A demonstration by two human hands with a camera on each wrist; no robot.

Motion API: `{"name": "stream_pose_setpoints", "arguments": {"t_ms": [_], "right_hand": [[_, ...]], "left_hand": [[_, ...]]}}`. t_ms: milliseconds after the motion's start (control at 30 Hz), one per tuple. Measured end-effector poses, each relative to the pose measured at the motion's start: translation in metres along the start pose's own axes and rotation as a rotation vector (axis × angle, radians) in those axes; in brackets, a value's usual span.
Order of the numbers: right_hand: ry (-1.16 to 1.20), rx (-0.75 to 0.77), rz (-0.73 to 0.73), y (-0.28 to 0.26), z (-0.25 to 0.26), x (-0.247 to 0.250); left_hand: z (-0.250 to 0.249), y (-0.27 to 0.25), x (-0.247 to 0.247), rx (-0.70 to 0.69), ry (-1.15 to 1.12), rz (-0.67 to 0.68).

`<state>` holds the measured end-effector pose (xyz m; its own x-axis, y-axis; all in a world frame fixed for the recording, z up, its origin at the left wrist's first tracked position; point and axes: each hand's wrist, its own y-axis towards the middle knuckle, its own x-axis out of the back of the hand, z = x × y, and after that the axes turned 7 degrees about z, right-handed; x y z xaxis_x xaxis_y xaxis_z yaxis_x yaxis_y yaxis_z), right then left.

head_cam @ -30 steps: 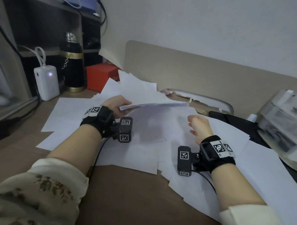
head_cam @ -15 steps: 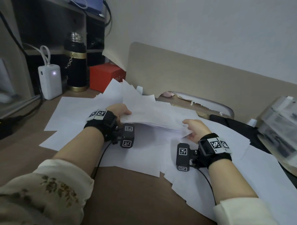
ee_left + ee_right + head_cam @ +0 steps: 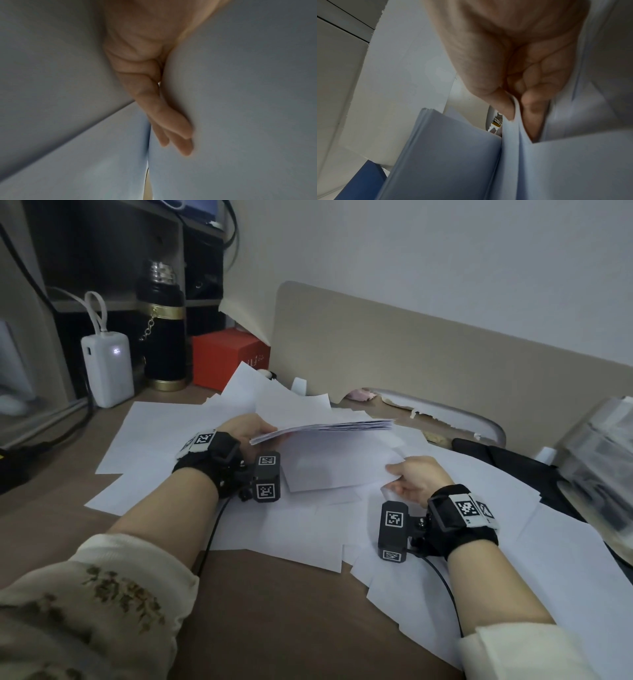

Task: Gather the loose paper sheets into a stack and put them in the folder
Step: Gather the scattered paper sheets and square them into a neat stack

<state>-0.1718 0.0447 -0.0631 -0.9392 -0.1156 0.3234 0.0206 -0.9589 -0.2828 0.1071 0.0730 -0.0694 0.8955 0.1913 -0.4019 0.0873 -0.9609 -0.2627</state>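
— Paperwork in mid-sort: what does the left hand (image 3: 248,429) have?

— A gathered stack of sheets (image 3: 325,428), raised clear of the desk (image 3: 274,611) and held level by its near corner. The left wrist view shows the fingers (image 3: 173,125) laid long and flat against the underside of the paper; the thumb sits on top in the head view.

— And the right hand (image 3: 416,479)?

— It pinches the edge of a single sheet (image 3: 329,470) lying just below the raised stack. Thumb and curled fingers (image 3: 530,102) close on that edge in the right wrist view.

— Where are the rest?

— Loose white sheets (image 3: 164,433) overlap across the brown desk, from beside the white power bank (image 3: 108,368) on the left out to the right edge. A black flask (image 3: 164,337) and a red box (image 3: 227,357) stand behind them.

— The folder?

— Cannot tell which object it is.
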Motion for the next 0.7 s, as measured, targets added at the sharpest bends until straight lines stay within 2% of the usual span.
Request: {"name": "stream_pose_setpoints", "arguments": {"t_ms": [167, 333, 500, 600, 700], "right_hand": [[0.007, 0.064, -0.144, 0.003, 0.000, 0.005], [-0.028, 0.126, -0.262, 0.007, -0.004, 0.006], [-0.031, 0.162, -0.356, 0.005, -0.005, 0.010], [0.025, 0.189, -0.378, -0.002, 0.000, 0.008], [0.075, 0.247, -0.480, -0.003, -0.001, 0.012]], "left_hand": [[-0.003, -0.001, 0.002, -0.096, -0.106, 0.024], [-0.003, 0.002, 0.005, -0.120, -0.087, 0.060], [-0.003, 0.002, 0.003, -0.152, -0.204, 0.092], [-0.008, -0.001, 0.005, -0.049, -0.301, 0.170], [-0.016, -0.001, 0.009, 0.092, -0.337, 0.233]]}}
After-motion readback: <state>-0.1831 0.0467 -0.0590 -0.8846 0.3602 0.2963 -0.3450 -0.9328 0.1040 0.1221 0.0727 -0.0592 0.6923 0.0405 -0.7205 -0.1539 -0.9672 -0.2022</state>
